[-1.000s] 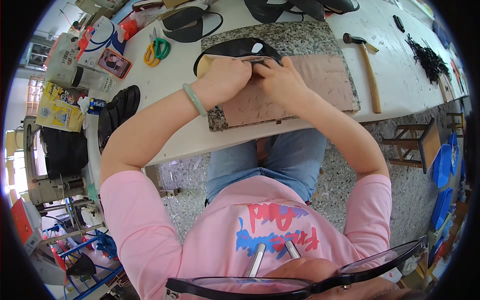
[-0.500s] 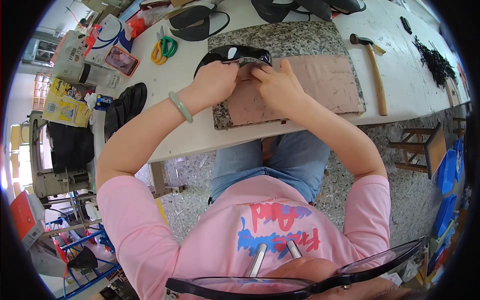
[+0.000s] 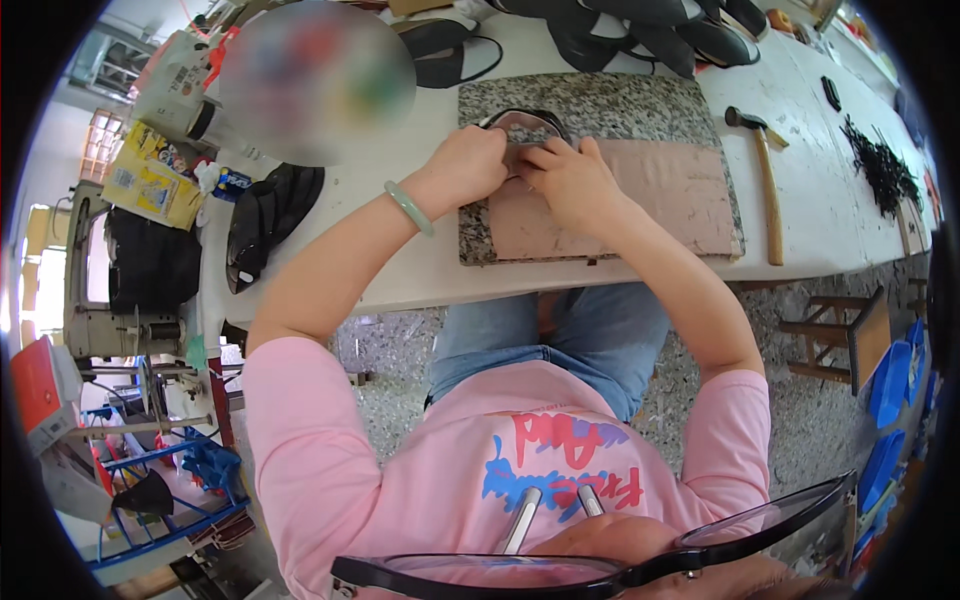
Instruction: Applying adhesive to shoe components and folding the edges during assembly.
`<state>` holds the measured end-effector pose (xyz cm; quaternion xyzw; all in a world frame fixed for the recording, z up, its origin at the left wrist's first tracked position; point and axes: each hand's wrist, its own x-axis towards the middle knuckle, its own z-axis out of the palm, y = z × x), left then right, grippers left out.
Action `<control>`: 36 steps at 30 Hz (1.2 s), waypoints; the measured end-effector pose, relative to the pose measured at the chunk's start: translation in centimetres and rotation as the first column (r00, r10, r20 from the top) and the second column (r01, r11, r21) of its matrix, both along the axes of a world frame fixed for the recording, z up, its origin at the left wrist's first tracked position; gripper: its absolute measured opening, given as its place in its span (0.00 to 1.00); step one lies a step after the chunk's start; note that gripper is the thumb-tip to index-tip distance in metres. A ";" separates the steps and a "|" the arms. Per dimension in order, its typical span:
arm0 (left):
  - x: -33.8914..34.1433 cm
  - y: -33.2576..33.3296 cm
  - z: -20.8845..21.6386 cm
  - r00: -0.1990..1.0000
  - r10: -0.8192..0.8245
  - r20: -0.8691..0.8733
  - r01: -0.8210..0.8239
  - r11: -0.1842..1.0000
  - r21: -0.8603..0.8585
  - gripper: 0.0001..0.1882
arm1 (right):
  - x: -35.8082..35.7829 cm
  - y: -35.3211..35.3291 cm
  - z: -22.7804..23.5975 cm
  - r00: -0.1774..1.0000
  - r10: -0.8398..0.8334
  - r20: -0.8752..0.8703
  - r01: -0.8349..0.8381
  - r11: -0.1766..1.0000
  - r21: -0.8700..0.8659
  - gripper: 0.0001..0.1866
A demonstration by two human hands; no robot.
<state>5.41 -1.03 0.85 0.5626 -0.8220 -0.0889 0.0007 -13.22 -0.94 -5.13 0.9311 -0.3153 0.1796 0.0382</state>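
A black glossy shoe upper [image 3: 545,116] with a pale pinkish lining is held over the stone slab [image 3: 600,100], its curved opening edge facing up. My left hand [image 3: 472,165] is closed with its fingers gripping the left side of the upper; a green bangle [image 3: 408,208] circles that wrist. Bent over the near edge of the upper, my right hand [image 3: 572,180] has its fingers curled into the lining. Fingertips of both hands are partly hidden. Below the hands, a worn pinkish-brown sheet [image 3: 640,200] covers the slab's near part.
A hammer [image 3: 768,190] lies right of the slab, with a pile of black strips [image 3: 880,165] farther right. Stacked black shoe uppers [image 3: 270,220] sit left, and more dark uppers [image 3: 640,30] at the back. A blurred patch hides the far left. A wooden stool [image 3: 845,340] stands right.
The upper has turned: its shiny black outer side showed before, and now more lining and the opening edge show. Both hands stay on it. The whole view has shifted slightly.
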 end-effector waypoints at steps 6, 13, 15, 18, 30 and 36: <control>1.5 -2.8 3.0 0.918 -0.092 -0.387 0.024 0.984 -0.177 0.20 | 0.4 -0.1 1.4 0.925 0.000 0.380 -0.053 0.990 0.129 0.08; -1.1 -0.1 5.7 0.609 -0.138 -0.781 -0.301 0.871 -0.388 0.13 | -3.2 0.2 2.2 0.322 -0.718 0.616 -0.538 0.396 0.744 0.12; -2.6 0.5 1.4 0.848 -0.102 -0.520 0.015 0.986 -0.168 0.14 | -5.4 -0.6 0.6 0.311 -0.810 0.497 -0.601 0.238 0.763 0.13; -3.0 0.9 -2.8 0.908 -0.107 -0.404 0.050 0.987 -0.150 0.20 | -5.2 -0.7 0.9 0.497 -0.541 0.679 -0.003 0.781 0.624 0.17; -4.5 -0.5 -0.9 0.951 -0.290 -0.106 0.279 0.955 -0.105 0.09 | -3.9 -1.3 5.3 0.957 -0.150 -0.249 0.174 0.982 0.075 0.09; -5.8 -0.5 0.7 0.952 -0.306 -0.020 0.305 0.951 -0.041 0.07 | -3.7 1.6 4.3 0.943 -0.240 -0.231 0.276 0.951 0.136 0.06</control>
